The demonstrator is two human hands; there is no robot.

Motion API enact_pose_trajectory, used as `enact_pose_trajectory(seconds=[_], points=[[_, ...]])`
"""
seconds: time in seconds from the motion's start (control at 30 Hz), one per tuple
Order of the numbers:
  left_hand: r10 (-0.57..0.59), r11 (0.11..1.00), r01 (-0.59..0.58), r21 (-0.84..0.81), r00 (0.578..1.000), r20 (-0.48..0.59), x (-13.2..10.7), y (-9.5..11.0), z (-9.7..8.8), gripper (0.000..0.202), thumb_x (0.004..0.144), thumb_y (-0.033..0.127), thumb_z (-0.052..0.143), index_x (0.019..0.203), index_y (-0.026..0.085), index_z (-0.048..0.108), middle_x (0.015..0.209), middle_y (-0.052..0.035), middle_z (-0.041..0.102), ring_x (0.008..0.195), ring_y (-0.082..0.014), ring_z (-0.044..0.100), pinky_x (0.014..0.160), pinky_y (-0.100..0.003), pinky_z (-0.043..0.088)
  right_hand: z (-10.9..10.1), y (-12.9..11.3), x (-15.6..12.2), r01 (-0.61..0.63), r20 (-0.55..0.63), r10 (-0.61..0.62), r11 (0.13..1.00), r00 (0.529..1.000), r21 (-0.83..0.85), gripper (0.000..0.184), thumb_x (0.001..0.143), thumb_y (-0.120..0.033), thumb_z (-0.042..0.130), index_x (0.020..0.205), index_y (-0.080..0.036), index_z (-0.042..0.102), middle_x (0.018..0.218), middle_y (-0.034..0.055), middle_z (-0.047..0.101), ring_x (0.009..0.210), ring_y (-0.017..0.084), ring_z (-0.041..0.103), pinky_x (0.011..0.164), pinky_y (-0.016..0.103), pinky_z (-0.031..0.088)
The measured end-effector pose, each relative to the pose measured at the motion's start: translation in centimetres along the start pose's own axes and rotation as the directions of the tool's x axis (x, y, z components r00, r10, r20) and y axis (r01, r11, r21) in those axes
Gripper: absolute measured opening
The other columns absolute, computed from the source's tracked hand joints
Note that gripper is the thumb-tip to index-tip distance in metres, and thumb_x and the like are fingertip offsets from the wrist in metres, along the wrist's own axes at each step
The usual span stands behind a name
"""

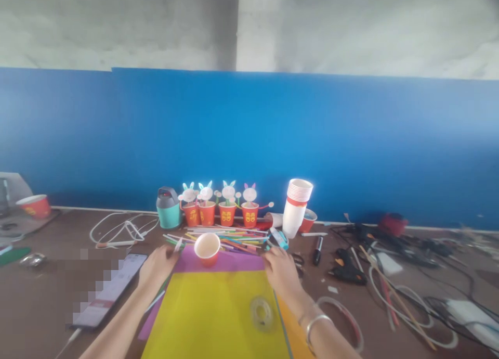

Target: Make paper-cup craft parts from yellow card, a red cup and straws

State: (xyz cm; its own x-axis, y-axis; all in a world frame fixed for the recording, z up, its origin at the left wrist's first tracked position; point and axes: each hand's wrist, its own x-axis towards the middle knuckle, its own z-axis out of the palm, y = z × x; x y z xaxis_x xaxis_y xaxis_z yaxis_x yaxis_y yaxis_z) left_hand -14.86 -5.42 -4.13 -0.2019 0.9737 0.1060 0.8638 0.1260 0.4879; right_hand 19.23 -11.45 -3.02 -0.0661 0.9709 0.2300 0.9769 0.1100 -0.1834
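Brown desk [47, 296] runs along a blue wall panel [249, 140] under bare grey concrete. Stacked on it are a yellow sheet [210, 317] and a purple sheet [234, 261]. The left hand [158, 265] lies by a thin stick [177, 244] (grip unclear). The right hand [281, 271] rests knuckles up, its fingers hidden. An orange paper cup [206, 246] stands between them on the purple, and a tape roll [261, 313] lies on the yellow.

We find open room above the yellow sheet [202, 317], apart from the tape roll [261, 313]. Ahead, the cup [207, 247] and straws [237, 238] block us; the right seems tangled with cables [409, 302].
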Motion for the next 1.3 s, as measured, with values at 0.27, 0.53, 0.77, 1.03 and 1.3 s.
enact_pose_trajectory(seconds=[0.27, 0.53, 0.77, 1.03, 1.3], points=[[0.067, 0.938, -0.168, -0.302, 0.945, -0.319, -2.3, 2.2, -0.6, 0.037, 0.090, 0.048, 0.029, 0.104, 0.018, 0.047, 0.100, -0.0105, 0.066, 0.094, -0.0224, 0.065, 0.077, -0.030, 0.051, 0.8, -1.9, 6.0, 0.146, 0.143, -0.135, 0.987, 0.981, -0.071, 0.030, 0.089, -0.011, 0.044, 0.093, -0.017, 0.073, 0.095, 0.0125, 0.072, 0.095, 0.023, 0.064, 0.081, 0.029, 0.041], [0.747, 0.603, -0.768, 0.216, 0.638, 0.185, -8.8, 9.5, -1.4, 0.027, 0.087, 0.006, 0.042, 0.097, 0.021, 0.062, 0.086, -0.0048, 0.066, 0.083, -0.0210, 0.063, 0.072, -0.030, 0.049, 1.0, -2.1, 6.5, 0.146, 0.130, -0.135, 0.986, 0.982, -0.081, 0.025, 0.083, -0.008, 0.048, 0.092, -0.015, 0.070, 0.094, 0.0128, 0.072, 0.095, 0.025, 0.064, 0.081, 0.031, 0.041], [0.642, 0.580, -0.741, 0.338, 0.672, 0.369, -8.8, 14.0, 0.8, 0.030, 0.088, 0.007, 0.046, 0.110, 0.018, 0.062, 0.097, -0.0087, 0.066, 0.094, -0.0268, 0.061, 0.075, -0.038, 0.049, 0.0, -0.6, 4.7, 0.102, -0.069, -0.096, 0.990, 0.993, 0.094, 0.020, 0.087, -0.016, 0.047, 0.091, -0.017, 0.067, 0.094, 0.0085, 0.066, 0.089, 0.020, 0.061, 0.075, 0.028, 0.041], [0.642, 0.541, -0.755, 0.369, 0.655, 0.399, -7.5, 15.9, 3.1, 0.022, 0.083, 0.005, 0.050, 0.096, 0.008, 0.068, 0.098, -0.0170, 0.066, 0.100, -0.0312, 0.058, 0.083, -0.043, 0.045, -0.2, 1.2, 1.6, 0.080, -0.195, -0.003, 0.919, 0.981, 0.386, 0.020, 0.086, -0.020, 0.044, 0.083, -0.019, 0.064, 0.085, 0.0072, 0.063, 0.082, 0.021, 0.057, 0.074, 0.030, 0.041], [0.652, 0.611, -0.721, 0.326, 0.693, 0.308, -7.5, 15.9, 0.3, 0.032, 0.084, 0.002, 0.044, 0.106, 0.013, 0.064, 0.104, -0.0158, 0.065, 0.103, -0.0282, 0.059, 0.082, -0.040, 0.047, 0.2, 1.4, 0.6, -0.038, -0.106, 0.196, 0.612, 0.975, 0.790, 0.011, 0.075, -0.030, 0.057, 0.070, -0.020, 0.058, 0.068, 0.0029, 0.059, 0.064, 0.018, 0.053, 0.063, 0.030, 0.041]])
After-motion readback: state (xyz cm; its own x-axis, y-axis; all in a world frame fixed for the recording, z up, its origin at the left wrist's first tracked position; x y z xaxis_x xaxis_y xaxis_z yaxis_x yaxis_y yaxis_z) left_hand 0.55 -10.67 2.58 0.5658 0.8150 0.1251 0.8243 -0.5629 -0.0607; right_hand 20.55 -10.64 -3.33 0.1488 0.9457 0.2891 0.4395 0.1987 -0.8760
